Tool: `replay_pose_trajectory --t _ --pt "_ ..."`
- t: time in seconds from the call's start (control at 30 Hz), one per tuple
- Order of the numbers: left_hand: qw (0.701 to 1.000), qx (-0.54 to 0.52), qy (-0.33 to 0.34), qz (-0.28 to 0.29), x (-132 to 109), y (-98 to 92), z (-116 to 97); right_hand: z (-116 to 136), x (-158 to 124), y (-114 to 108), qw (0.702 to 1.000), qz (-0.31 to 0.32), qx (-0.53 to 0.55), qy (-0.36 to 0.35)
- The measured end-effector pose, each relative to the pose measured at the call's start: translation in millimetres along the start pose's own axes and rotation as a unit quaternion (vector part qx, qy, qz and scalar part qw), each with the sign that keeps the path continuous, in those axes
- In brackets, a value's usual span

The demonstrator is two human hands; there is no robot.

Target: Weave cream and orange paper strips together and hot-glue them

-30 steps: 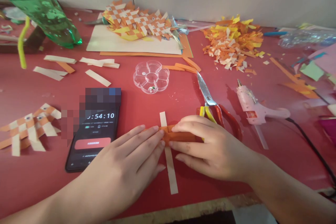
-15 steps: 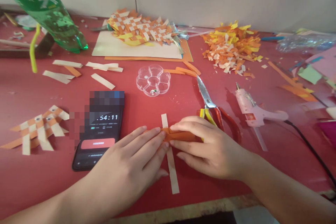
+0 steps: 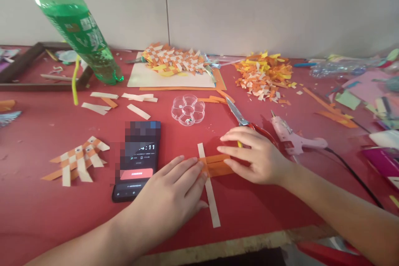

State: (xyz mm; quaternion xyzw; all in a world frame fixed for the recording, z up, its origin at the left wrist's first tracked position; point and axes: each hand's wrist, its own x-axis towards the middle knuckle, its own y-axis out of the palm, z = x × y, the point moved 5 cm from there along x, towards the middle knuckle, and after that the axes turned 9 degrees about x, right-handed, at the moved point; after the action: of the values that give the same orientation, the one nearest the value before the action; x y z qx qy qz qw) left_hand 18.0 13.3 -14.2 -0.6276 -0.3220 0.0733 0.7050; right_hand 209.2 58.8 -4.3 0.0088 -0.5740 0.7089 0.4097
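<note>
A long white paper strip [image 3: 210, 193] lies on the red table [image 3: 46, 216] near its front edge, crossed by orange paper strips [image 3: 218, 165]. My left hand [image 3: 170, 197] lies flat with its fingers stretched out, fingertips pressing on the crossing of the strips. My right hand [image 3: 254, 156] hovers just right of the orange strips, fingers spread and slightly raised, holding nothing. A phone [image 3: 139, 166] showing a timer lies just left of my left hand.
Scissors [image 3: 245, 121] and a pink glue gun [image 3: 289, 139] lie behind my right hand. A clear flower-shaped box [image 3: 188, 109], a woven paper fish [image 3: 76, 160], a green bottle [image 3: 77, 29], woven pieces on a sheet [image 3: 171, 60] and a heap of paper scraps [image 3: 264, 75] surround them.
My right hand has lifted off the orange strips and opened, moving slightly right. The left hand stays on the crossing. The view has tilted up.
</note>
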Motion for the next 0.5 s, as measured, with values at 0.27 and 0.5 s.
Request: replay_pose_trajectory --t 0.27,0.5 --pt "0.999 -0.017 0.0 0.027 -3.2 -0.4 -0.2 -10.0 102.0 24.4 0.994 0.003 -0.03 0.103" --pt "0.999 -0.03 -0.006 0.03 0.2 0.4 1.7 -11.1 196.5 109.9 0.985 0.121 0.001 0.123"
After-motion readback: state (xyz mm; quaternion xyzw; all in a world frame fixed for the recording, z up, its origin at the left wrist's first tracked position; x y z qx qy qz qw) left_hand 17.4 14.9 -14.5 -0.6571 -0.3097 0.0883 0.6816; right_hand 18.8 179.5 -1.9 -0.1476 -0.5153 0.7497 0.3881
